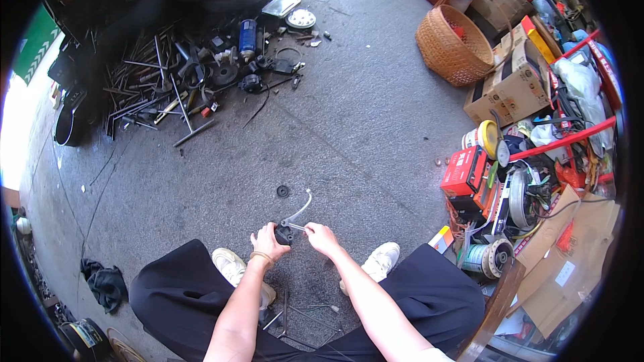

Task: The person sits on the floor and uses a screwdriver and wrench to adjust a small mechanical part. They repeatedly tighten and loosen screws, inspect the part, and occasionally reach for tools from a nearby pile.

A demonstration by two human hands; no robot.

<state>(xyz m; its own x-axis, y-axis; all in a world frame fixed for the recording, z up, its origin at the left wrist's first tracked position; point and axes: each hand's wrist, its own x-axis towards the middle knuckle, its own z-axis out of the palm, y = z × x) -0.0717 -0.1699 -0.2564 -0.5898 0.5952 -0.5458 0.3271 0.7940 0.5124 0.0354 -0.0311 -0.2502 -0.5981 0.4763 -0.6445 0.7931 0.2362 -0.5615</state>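
Observation:
In the head view my left hand [267,245] grips a small dark part [284,235] low over the concrete, between my white shoes. A curved silver lever [302,202] rises from that part. My right hand [320,240] is closed on a slim silver tool, apparently a wrench [295,226], whose far end meets the dark part. A round black piece [282,192] lies on the ground just beyond. Several thin hand tools [285,312] lie on the floor between my legs.
Tools and parts [168,80] heap at back left near a dark machine. To the right stand a wicker basket [449,47], cardboard boxes [503,90], a red battery [466,171], a wire spool [486,258] and flattened cardboard [570,261]. A dark cloth [104,285] lies at left.

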